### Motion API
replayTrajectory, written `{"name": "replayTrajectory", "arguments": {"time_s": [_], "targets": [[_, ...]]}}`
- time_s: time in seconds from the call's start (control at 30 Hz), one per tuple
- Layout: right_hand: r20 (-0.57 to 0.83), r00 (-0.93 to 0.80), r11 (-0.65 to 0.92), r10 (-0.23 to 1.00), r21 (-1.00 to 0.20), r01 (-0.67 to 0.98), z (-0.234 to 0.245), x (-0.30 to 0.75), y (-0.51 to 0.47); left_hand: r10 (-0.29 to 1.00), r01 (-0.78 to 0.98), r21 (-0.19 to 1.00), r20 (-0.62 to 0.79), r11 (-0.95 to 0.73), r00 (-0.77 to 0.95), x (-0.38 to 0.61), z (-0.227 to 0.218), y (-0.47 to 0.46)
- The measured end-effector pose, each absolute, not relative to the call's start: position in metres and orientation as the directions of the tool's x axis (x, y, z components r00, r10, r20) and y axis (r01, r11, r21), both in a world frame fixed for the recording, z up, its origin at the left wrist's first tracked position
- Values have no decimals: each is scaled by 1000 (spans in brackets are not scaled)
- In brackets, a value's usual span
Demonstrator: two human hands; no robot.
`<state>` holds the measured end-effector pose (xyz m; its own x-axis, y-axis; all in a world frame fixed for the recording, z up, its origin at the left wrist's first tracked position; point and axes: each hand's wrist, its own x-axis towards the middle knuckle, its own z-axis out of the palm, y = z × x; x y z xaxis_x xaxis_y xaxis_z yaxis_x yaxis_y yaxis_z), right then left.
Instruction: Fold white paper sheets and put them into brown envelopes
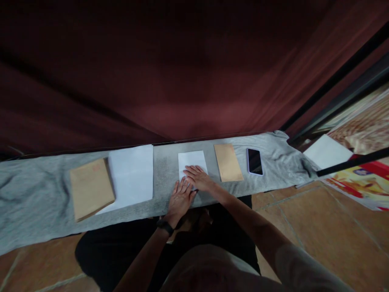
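Head view — white paper (192, 159), long axis pointing away — right hand (197, 177) atop.

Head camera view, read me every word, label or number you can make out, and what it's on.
No text can be read.
Large brown paper envelope: faint reddish marks near its top, too blurred.
Red and yellow printed sheet: print too blurred.
Black smartphone: screen dark.

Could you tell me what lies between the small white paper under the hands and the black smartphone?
In the head view, a slim tan paper envelope lies flat on the grey cloth between the small white paper and the black smartphone.
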<state>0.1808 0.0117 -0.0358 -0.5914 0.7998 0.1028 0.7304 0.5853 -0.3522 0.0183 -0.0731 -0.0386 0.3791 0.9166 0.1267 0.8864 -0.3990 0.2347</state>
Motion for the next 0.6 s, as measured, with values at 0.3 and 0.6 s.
{"name": "replayTrajectory", "arguments": {"time_s": [0.3,0.6], "targets": [[97,-567,569,818,-281,773,-38,173,88,919,886,247,136,-392,369,18,-37,-74],[103,-310,327,945,-313,892,-34,182,105,913,885,230,135,-406,384,19,-33,-74]]}}
